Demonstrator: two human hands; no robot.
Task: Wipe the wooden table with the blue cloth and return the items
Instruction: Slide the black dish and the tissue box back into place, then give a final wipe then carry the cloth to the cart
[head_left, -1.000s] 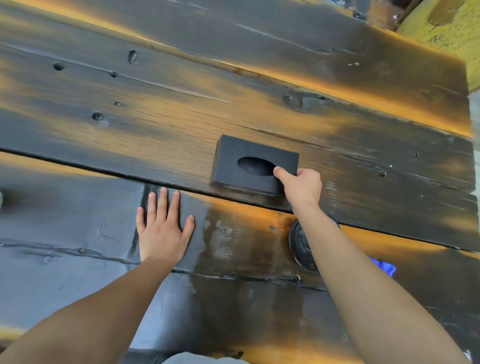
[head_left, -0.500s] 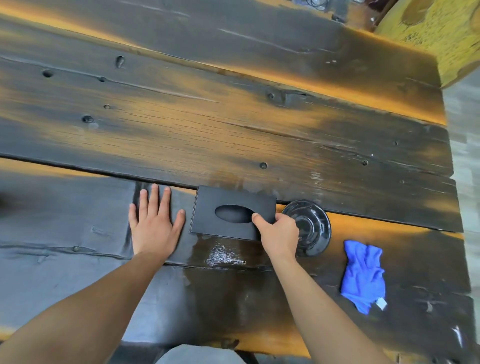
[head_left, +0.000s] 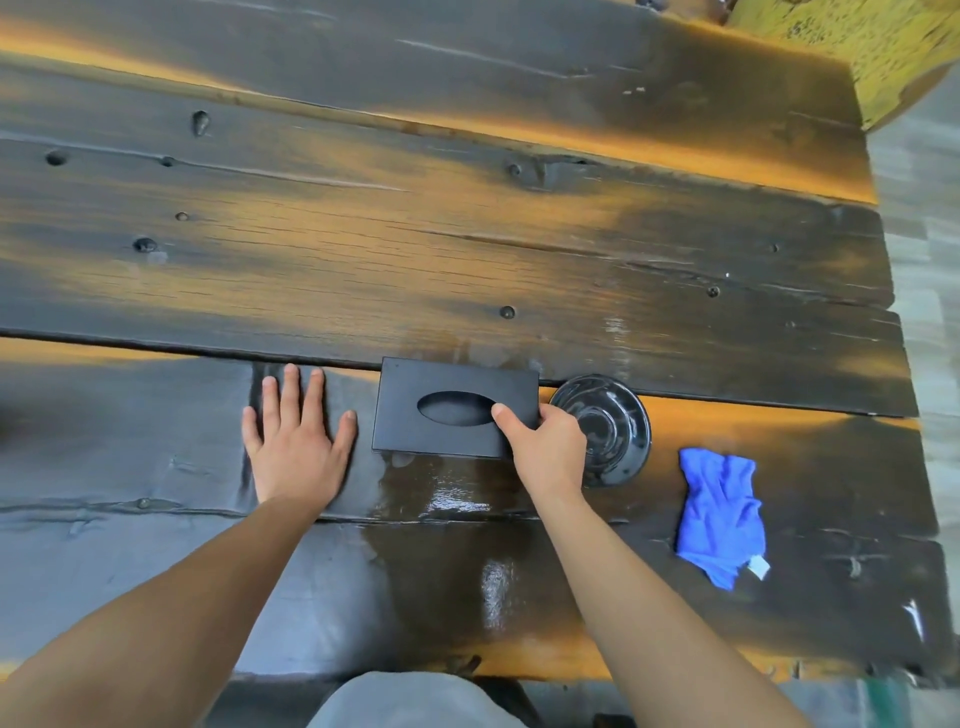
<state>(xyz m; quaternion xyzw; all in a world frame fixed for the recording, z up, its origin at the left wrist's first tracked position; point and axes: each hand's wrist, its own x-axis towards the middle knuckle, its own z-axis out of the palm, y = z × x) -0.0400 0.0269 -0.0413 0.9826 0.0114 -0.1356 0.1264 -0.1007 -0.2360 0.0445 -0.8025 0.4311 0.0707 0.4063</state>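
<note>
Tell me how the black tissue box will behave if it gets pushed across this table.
The flat black rectangular tissue box probably slides rather than tips, since it sits low. It looks rigid. The glossy wet patch beside it may make sliding easier.

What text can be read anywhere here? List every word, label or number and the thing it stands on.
None can be read.
Blue cloth: a small white tag at its lower corner, too small to show any print.
Black tissue box held by the right hand: plain, no marking visible.
Black round dish: only glare, no lettering.
Wooden table: bare wood, knots and wet patches.
</note>
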